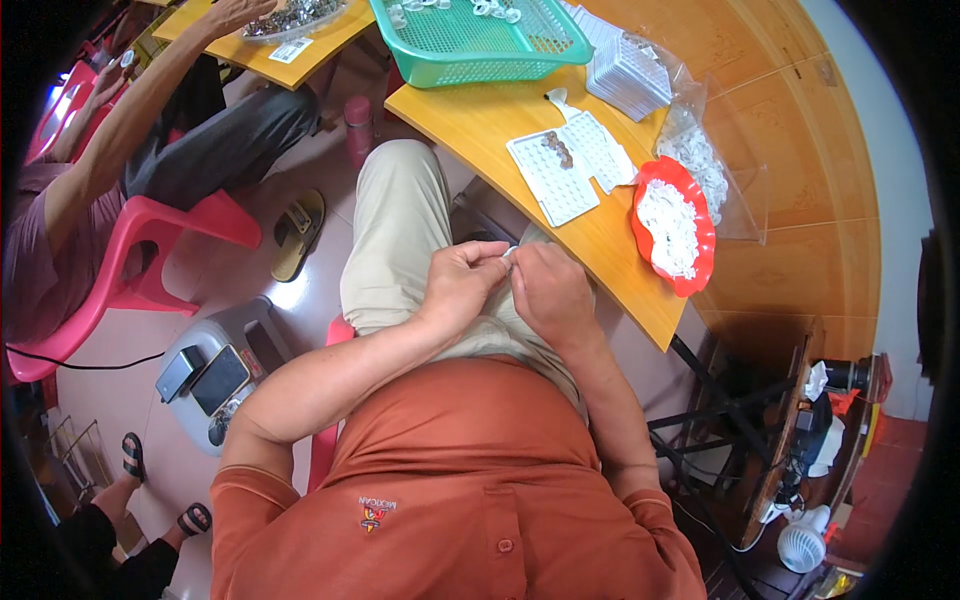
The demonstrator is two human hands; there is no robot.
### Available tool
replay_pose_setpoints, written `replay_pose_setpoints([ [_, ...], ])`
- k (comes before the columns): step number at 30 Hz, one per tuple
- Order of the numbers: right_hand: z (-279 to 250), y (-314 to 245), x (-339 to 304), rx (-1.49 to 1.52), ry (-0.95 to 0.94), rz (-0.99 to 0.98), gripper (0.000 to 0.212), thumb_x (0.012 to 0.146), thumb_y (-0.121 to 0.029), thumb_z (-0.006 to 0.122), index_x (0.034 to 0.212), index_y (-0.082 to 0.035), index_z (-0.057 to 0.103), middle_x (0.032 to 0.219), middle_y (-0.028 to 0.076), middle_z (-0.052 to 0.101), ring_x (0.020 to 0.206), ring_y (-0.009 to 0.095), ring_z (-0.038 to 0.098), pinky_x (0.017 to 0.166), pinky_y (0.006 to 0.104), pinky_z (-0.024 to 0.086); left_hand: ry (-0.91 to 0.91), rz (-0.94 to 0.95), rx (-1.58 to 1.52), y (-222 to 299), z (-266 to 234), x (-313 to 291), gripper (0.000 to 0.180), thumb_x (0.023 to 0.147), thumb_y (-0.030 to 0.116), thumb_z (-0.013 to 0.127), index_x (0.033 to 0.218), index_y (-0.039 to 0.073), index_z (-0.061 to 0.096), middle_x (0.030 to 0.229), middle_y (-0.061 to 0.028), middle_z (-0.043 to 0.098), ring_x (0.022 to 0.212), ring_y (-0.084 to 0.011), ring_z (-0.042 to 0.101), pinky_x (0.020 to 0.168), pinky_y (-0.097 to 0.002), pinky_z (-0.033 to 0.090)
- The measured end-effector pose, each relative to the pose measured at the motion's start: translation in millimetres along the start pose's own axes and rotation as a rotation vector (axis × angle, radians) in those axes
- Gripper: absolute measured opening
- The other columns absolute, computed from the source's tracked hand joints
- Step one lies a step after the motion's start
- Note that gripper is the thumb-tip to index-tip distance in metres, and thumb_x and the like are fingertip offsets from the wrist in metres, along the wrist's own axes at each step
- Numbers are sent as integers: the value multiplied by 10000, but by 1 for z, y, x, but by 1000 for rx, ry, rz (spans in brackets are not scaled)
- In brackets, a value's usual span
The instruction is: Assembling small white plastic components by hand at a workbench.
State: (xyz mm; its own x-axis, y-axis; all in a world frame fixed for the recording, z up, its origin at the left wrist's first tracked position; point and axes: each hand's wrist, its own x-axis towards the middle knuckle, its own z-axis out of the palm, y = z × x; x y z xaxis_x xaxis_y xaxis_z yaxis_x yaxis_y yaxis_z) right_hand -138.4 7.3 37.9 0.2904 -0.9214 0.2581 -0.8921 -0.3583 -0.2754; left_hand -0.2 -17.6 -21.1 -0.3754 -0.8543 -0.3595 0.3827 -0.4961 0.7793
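Observation:
Above my lap, my left hand [458, 285] and my right hand [553, 295] meet fingertip to fingertip. Both are closed on a small white piece [511, 252], mostly hidden by the fingers, so its kind is unclear. On the yellow table [640, 290] ahead lies a white dimpled tray [570, 203] with several small brownish parts [558, 150] along one side. A second white tray [598, 145] adjoins it. To the right, a red scalloped dish [704, 268] holds a heap of small white pieces [668, 225].
A green mesh basket [470, 72] with white rings, stacked white trays [632, 85] and a clear bag of white parts [700, 165] stand farther back. At left, a co-worker's arm [130, 130] reaches over another table [300, 65]. A grey stool [205, 420] bears a phone [220, 380].

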Motion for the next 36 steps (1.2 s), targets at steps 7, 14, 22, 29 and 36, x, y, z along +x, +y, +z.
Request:
replay_pose_setpoints([
  [7,-4,8,8,211,-77,182,107,773,-7,646,871,-3,602,789,151,645,731,306,646,657,372,519,24,36,137,-1,0,-1,256,873,51,649,1093,-80,650,896,-85,683,781,-92,614,702,-229,506],
  [14,2,27,3,531,-143,422,167,758,16,710,910,6,643,785,55,676,696,110,652,626,268,525,20,44,201,-1,1,-3,259,860,81,674,1073,-65,667,839,-65,684,742,-81,601,663,-227,492],
  [22,7,44,-5,1102,-153,698,141,768,8,740,869,23,643,777,49,669,673,89,629,607,226,531,-18,79,171,-3,1,-1,237,875,68,642,1068,-68,666,843,-61,680,727,-74,586,651,-224,482],
  [29,8,41,-10,1255,-103,722,149,801,38,700,934,39,633,847,80,670,731,108,658,671,233,585,-39,35,84,0,4,-2,228,875,37,634,1077,-67,656,826,-46,663,695,-65,569,612,-209,461],
  [36,11,38,-15,1278,-89,752,166,812,41,682,967,47,624,881,94,672,766,132,676,710,256,598,-58,-53,20,1,2,-3,195,886,-1,630,1075,-49,646,889,-68,673,770,-100,629,718,-220,533],
])
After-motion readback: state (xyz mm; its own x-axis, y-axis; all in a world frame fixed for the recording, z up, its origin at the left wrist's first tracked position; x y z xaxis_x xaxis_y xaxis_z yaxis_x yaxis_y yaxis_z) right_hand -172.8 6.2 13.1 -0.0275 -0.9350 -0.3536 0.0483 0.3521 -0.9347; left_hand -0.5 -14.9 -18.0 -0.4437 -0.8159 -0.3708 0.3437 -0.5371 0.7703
